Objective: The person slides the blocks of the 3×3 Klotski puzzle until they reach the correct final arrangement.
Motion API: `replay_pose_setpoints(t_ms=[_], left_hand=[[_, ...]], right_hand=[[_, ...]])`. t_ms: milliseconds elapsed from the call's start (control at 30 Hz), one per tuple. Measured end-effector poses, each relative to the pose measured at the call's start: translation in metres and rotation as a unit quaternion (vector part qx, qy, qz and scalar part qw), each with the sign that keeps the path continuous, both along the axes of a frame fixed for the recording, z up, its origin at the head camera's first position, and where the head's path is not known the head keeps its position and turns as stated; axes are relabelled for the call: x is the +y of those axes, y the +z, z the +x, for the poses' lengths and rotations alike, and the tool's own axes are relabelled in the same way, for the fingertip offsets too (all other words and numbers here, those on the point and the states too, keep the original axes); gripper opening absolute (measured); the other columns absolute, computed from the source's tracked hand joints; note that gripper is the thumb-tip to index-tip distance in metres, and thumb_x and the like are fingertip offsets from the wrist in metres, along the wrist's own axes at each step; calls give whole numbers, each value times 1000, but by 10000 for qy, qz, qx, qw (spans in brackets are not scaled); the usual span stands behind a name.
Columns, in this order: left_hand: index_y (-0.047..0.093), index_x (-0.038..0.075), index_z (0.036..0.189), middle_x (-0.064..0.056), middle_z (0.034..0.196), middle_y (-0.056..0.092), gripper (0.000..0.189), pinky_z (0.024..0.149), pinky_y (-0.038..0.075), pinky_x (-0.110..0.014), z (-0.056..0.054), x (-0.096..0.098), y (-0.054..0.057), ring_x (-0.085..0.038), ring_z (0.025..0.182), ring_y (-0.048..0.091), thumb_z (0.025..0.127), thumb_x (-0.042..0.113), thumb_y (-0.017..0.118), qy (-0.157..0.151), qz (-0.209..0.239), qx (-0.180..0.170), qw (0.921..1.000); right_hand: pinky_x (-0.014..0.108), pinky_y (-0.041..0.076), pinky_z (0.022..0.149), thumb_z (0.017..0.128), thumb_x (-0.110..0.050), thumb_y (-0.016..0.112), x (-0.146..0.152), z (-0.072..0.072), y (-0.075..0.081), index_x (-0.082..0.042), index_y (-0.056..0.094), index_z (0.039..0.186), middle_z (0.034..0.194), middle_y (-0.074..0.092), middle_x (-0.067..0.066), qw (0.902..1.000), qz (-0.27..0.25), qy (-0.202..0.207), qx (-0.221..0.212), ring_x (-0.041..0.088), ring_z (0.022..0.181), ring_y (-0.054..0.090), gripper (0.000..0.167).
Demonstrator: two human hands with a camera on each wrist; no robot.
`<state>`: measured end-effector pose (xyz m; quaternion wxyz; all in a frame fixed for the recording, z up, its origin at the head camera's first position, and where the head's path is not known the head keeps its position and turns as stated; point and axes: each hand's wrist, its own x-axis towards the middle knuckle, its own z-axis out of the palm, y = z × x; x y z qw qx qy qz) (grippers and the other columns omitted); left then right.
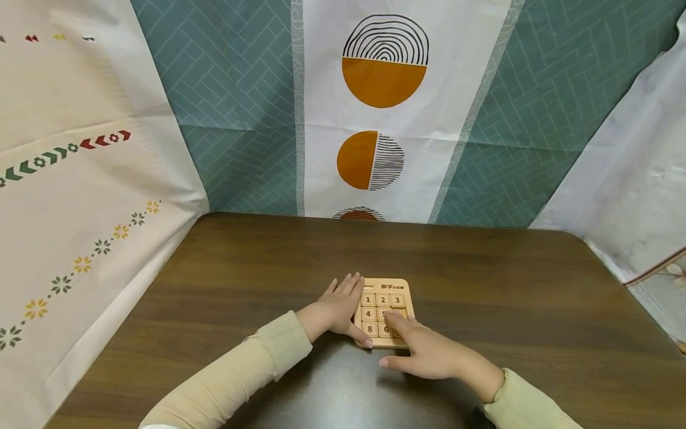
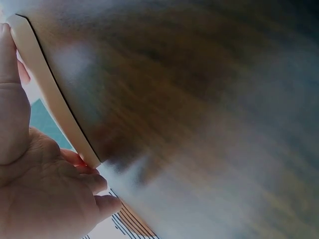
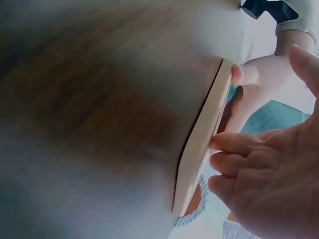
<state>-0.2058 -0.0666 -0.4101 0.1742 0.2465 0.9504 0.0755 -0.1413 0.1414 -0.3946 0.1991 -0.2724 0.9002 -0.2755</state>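
A wooden number sliding puzzle [image 1: 405,293] lies flat on the table. Its numbered tiles show 1, 2, 3 on top, 4 and 5 in the middle row, 8 and 6 below. My left hand [image 1: 339,308] holds the puzzle at its left side, thumb at the near corner and fingers at the far one; the left wrist view shows that thumb [image 2: 9,64] against the board's edge. From the right, my right hand [image 1: 432,353] reaches over the tiles with a fingertip touching near the 5, its thumb apart from the board. The lower right tiles are hidden beneath it.
The dark wooden table [image 1: 257,256] stretches around the puzzle on every side. Behind it hangs a patterned teal and white cloth [image 1: 241,107]. A cream cloth [image 1: 80,196] hangs at the left, and a pale cloth [image 1: 638,179] at the right.
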Motion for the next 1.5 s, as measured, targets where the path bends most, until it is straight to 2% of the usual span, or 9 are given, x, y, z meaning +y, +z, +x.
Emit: replay_pose_setpoints(t_ms=[133, 233, 433, 700, 900, 1000, 1233, 1500], left_hand=[[10, 3, 153, -13, 160, 7, 127, 119, 11, -45, 0, 0, -1, -26, 148, 7, 64, 68, 73, -10, -36, 8, 10000], [10, 3, 153, -13, 160, 8, 127, 119, 11, -45, 1, 0, -2, -26, 148, 8, 64, 69, 73, -37, -31, 29, 10000], [8, 4, 153, -13, 160, 5, 127, 119, 10, -45, 0, -2, 2, -26, 148, 6, 65, 68, 73, -26, 48, -35, 10000], [8, 4, 153, -13, 160, 6, 127, 119, 11, -45, -1, -2, 0, -26, 148, 6, 64, 68, 73, -15, 99, -20, 9999], [8, 4, 153, -13, 160, 5, 127, 119, 11, -45, 1, -1, -3, -26, 148, 6, 65, 68, 73, -29, 66, -16, 10000], [8, 4, 153, -12, 160, 5, 127, 119, 10, -45, 1, 0, -4, -25, 148, 5, 65, 69, 72, -44, 38, -42, 10000], [9, 3, 153, -12, 160, 7, 127, 118, 11, -46, 1, 1, -3, -25, 148, 7, 65, 68, 73, -21, -8, 21, 10000], [10, 3, 153, -13, 160, 8, 127, 118, 12, -46, 1, 1, -2, -25, 148, 7, 64, 68, 73, -9, -19, 52, 10000]], right_hand=[[60, 19, 111, 89, -50, 60, 4, 4, -1, 5, 27, 147, 154, 24, 22, 9999, -99, 40, 3, 47, 141, 17, 87], [62, 20, 109, 88, -51, 60, 11, 13, -1, 5, 29, 147, 153, 25, 24, 9998, -125, -2, 136, 49, 140, 18, 87], [65, 25, 105, 87, -56, 60, 20, 28, -1, 3, 30, 147, 151, 29, 25, 9982, 244, 11, 545, 54, 136, 24, 89], [56, 22, 112, 86, -58, 59, 16, 17, -7, 6, 28, 146, 151, 29, 24, 9895, 872, 279, 1122, 40, 141, 25, 93], [52, 18, 115, 87, -55, 59, 10, 7, -8, 8, 27, 146, 152, 28, 22, 9869, 1013, 309, 1218, 35, 143, 23, 92], [52, 20, 114, 87, -54, 60, 6, 9, -6, 6, 28, 146, 152, 30, 21, 9864, 979, 377, 1269, 35, 143, 23, 91], [54, 26, 111, 87, -52, 61, -6, 20, -2, -1, 32, 147, 150, 35, 20, 9818, 964, 906, 1363, 37, 140, 29, 83], [53, 27, 111, 86, -50, 62, 0, 22, -2, -4, 30, 149, 151, 35, 17, 9836, 1066, 789, 1225, 36, 140, 29, 84]])
